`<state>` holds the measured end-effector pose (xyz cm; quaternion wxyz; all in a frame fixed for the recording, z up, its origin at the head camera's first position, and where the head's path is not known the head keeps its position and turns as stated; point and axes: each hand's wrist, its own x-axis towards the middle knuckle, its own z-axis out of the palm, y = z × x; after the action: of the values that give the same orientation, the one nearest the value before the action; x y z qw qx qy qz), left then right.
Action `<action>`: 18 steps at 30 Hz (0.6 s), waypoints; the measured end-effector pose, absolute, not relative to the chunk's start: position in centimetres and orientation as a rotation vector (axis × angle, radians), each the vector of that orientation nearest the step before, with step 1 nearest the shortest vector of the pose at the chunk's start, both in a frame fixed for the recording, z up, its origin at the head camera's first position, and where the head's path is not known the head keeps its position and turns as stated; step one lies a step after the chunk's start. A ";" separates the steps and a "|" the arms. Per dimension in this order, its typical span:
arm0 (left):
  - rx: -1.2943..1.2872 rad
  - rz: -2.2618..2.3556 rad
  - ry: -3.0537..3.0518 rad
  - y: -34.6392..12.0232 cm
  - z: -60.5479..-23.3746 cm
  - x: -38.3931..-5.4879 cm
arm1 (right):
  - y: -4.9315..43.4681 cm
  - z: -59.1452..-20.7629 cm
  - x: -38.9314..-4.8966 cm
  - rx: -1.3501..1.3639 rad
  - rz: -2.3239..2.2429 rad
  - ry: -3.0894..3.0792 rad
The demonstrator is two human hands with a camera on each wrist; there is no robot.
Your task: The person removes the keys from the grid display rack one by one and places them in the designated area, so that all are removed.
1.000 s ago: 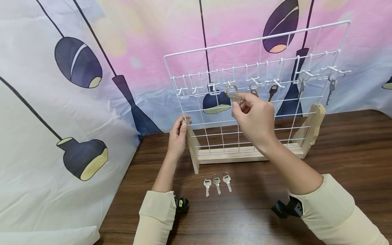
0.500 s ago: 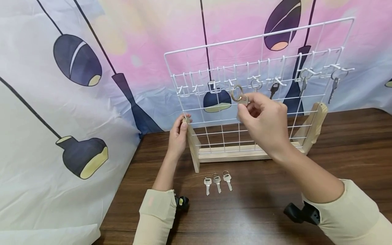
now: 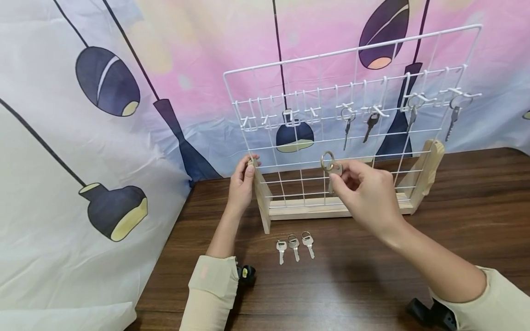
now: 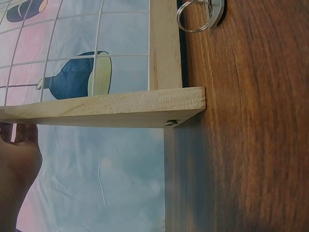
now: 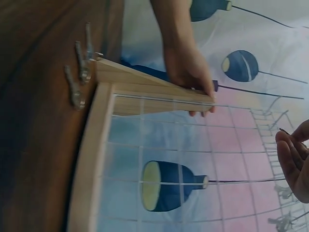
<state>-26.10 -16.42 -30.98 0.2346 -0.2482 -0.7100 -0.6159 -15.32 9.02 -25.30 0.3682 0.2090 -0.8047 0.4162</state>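
My right hand (image 3: pixel 370 197) pinches a key (image 3: pixel 336 170) by its head, its brass-coloured ring (image 3: pixel 327 160) sticking up on the left. Both are in front of the lower grid of a white wire rack (image 3: pixel 352 49), below its hooks; most of the blade is hidden by the fingers. My left hand (image 3: pixel 241 186) grips the top of the rack's left wooden upright (image 3: pixel 261 197). In the left wrist view that upright (image 4: pixel 106 108) runs sideways, with the left hand (image 4: pixel 19 159) at its end. Several keys, such as a dark one (image 3: pixel 371 124), hang on the hooks at the right.
Three silver keys with rings, the middle one (image 3: pixel 294 246) among them, lie on the brown wooden table (image 3: pixel 314 294) before the rack. White hooks (image 3: pixel 265 120) at the left carry no keys. A patterned cloth (image 3: pixel 198 50) hangs behind.
My right hand has drawn the key and its ring away from the hook, then down and a little right. The hanging key behind it now shows fully. My left hand stays on the upright.
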 end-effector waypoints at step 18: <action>-0.698 -1.676 -1.940 -16.5 -31.1 -26.0 | 9.3 -32.3 -16.3 0.568 1.354 -2.525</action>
<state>-26.03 -16.50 -31.06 0.2400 -0.2552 -0.7089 -0.6122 -16.27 9.34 -32.28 0.1103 0.1935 -0.8592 0.4607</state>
